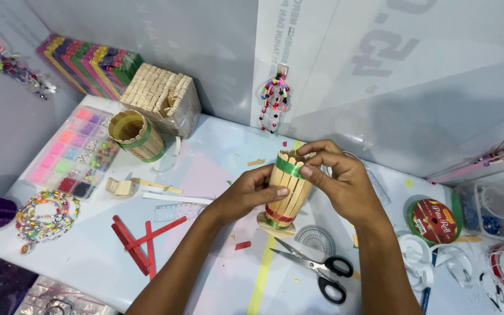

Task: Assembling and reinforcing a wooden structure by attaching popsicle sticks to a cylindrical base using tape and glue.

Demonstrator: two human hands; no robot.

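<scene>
- A pale craft table [217, 157] is seen against grey walls, cluttered throughout.
- At the left of the frame, a bead tray [72, 153], red sticks [141, 239] and a finished stick cup [135, 135] are laid out.
- At centre, the stick holder [287, 192] is cradled by the left hand [246, 195], fingers wrapped around it.
- Its green ribbon [288, 167] is pinched by the right hand [345, 181]; banding is judged in hand, and smoothing pressure is called for.
- Scissors [319, 268] lie at lower right.

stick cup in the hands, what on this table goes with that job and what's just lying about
In use:
stick cup with green band, held by left hand and right hand

Lying about:
scissors
red sticks
second stick cup
bead box
bead necklace
ribbon spool
clothespin block
</scene>
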